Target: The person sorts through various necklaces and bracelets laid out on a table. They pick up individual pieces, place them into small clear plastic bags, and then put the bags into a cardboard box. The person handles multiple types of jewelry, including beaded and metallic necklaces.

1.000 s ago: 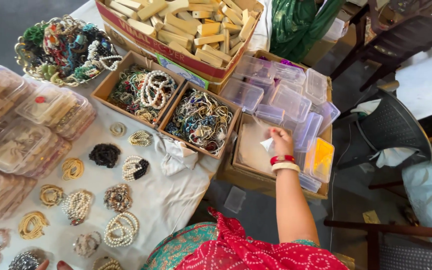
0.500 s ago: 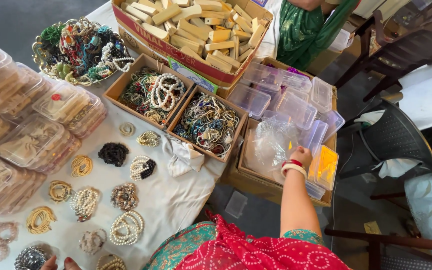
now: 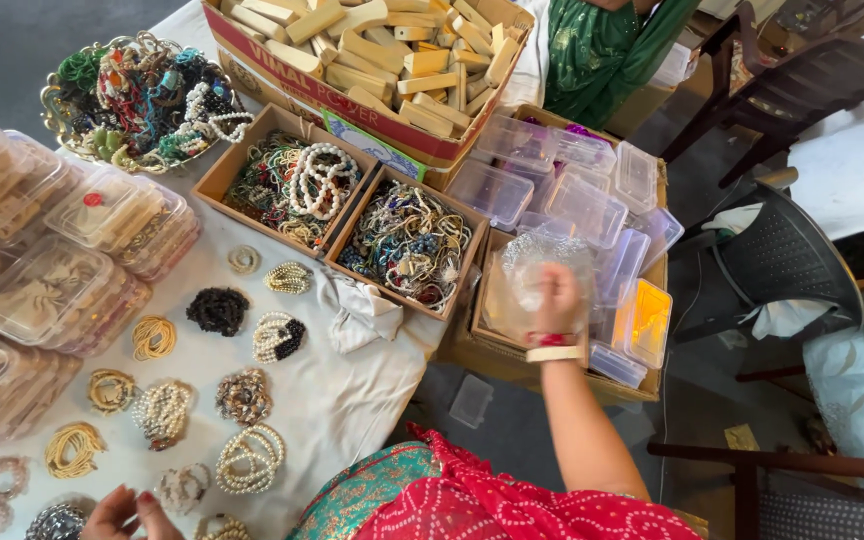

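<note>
My right hand [image 3: 555,298] is raised over a cardboard box [image 3: 512,352] at the table's right side and grips a clear plastic bag [image 3: 542,262] that bulges above the fingers. Red and white bangles sit on that wrist. My left hand [image 3: 127,513] shows at the bottom left edge, fingers together over a dark beaded bracelet [image 3: 55,522] on the white cloth [image 3: 352,390]. Whether it holds anything is unclear.
Bead bracelets lie in rows on the cloth. Two open boxes of jewellery [image 3: 352,205], a metal bowl of beads [image 3: 142,100], a box of wooden blocks [image 3: 372,50], stacked clear containers [image 3: 582,200] and packed lidded boxes [image 3: 52,270] surround them. Dark chairs [image 3: 782,260] stand right. A person in green [image 3: 612,50] stands behind.
My right hand has lifted the clear plastic bag out of the cardboard box and turned it up. My left hand has come into view at the bottom left.
</note>
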